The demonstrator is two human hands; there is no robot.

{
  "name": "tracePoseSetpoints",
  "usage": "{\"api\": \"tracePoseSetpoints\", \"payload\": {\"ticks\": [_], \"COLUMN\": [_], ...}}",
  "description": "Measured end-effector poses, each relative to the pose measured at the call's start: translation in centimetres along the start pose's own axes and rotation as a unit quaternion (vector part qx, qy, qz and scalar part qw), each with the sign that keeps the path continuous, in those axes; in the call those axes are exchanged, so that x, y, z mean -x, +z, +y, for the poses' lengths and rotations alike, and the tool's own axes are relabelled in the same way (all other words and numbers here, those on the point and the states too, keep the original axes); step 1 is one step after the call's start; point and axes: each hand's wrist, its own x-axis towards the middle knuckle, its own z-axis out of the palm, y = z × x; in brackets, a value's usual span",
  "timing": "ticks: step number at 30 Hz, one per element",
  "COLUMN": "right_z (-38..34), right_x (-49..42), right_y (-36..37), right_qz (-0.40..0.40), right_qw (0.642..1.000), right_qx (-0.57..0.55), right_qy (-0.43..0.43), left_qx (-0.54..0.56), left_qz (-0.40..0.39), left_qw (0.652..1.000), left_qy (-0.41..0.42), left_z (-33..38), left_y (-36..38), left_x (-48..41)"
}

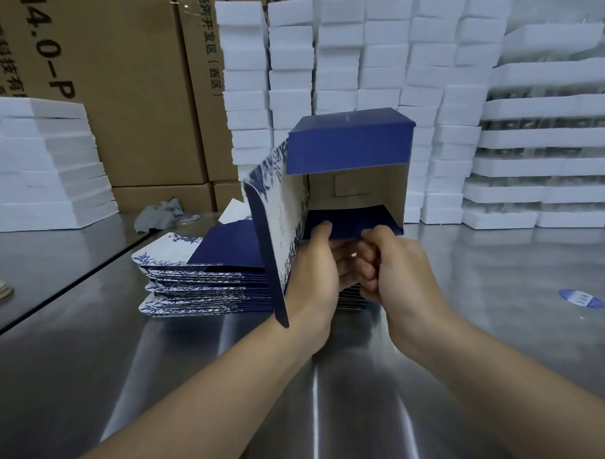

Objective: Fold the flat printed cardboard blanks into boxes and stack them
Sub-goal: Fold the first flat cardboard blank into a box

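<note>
Grip: left hand (311,263) and right hand (395,264) pinch half-folded box (349,148)'s blue flap.
Beneath: flat blanks (200,277) stacked on steel table (503,325).

Steel table (127,355)
It bears a stack of flat printed blanks (193,284), white foam blocks (356,55) along the back, a crumpled rag (156,215), a blue sticker (580,298).

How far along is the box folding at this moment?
Done: no finished printed box shows in view. In hand: one box is opened into a tube, left hand and right hand gripping its near end, thumbs at the blue bottom flap; its side flap hangs open. Left: a stack of flat blanks on the table behind it.
</note>
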Motion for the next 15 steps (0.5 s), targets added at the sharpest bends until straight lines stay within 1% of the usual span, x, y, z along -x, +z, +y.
{"api": "tracePoseSetpoints", "payload": {"ticks": [2, 5, 7, 9, 13, 15], "right_z": [-0.1, -0.25, -0.35, -0.37, 0.16, 0.45], "right_x": [0.0, 0.08, 0.09, -0.04, -0.2, -0.19], "right_y": [-0.07, -0.23, -0.4, -0.6, -0.39, -0.18], "right_qz": [0.002, 0.012, 0.026, 0.04, 0.046, 0.042], "right_qw": [1.0, 1.0, 1.0, 0.999, 0.998, 0.998], "right_qx": [0.001, 0.007, 0.001, -0.005, 0.038, 0.048], "right_qy": [0.003, 0.005, 0.004, 0.006, -0.002, -0.008], "left_qx": [-0.003, -0.016, -0.019, -0.031, -0.016, -0.033], "left_qz": [-0.006, -0.015, -0.01, -0.006, 0.001, -0.016], "left_qw": [1.0, 0.999, 0.999, 0.999, 1.0, 0.999], "left_qy": [0.003, 0.031, 0.035, 0.028, 0.001, -0.009], "left_z": [-0.11, -0.25, -0.29, -0.41, -0.65, -0.84], "left_y": [-0.03, -0.07, -0.3, -0.41, -0.23, -0.04], "left_x": [-0.18, -0.26, -0.29, -0.34, -0.18, -0.04]}}
